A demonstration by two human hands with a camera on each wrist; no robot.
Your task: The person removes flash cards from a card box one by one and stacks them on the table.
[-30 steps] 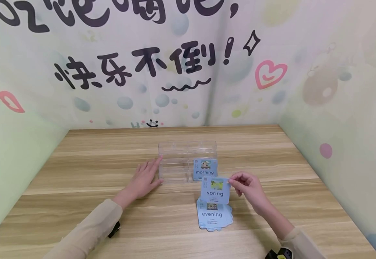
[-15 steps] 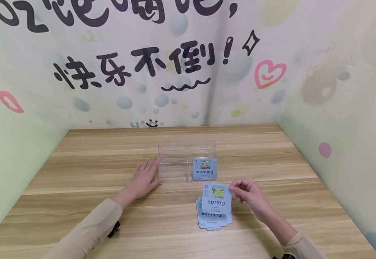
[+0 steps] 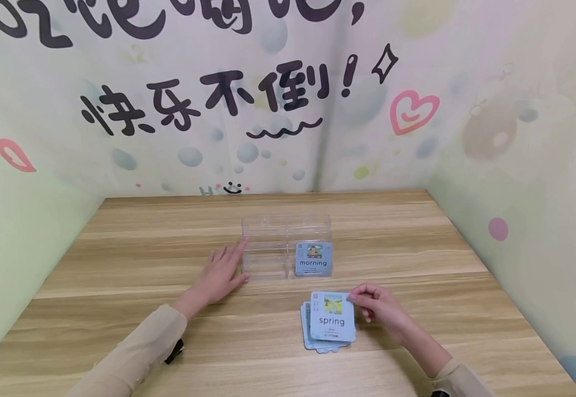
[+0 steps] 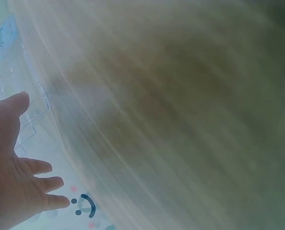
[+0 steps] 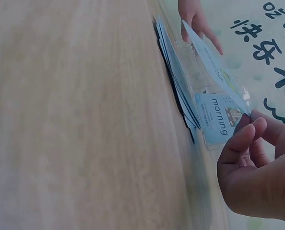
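My right hand (image 3: 379,306) pinches the upper right corner of a blue "spring" flashcard (image 3: 332,325). In the right wrist view the spring flashcard (image 5: 214,64) is tilted, its far edge raised above the stack of flashcards (image 5: 173,76). In the head view only the left and lower edges of the stack (image 3: 308,336) show beneath it. A clear plastic card holder (image 3: 266,259) stands behind, with a "morning" flashcard (image 3: 313,260) in its lower right compartment. My left hand (image 3: 218,275) has its fingers spread, with fingertips against the holder's left side.
The wooden table (image 3: 129,264) runs back to a printed backdrop (image 3: 178,160) with dark lettering. Similar light panels rise along the table's left and right sides.
My right hand has drawn the spring flashcard toward me, from in front of the holder to over the stack, covering the "evening" flashcard. My left hand stays against the holder.
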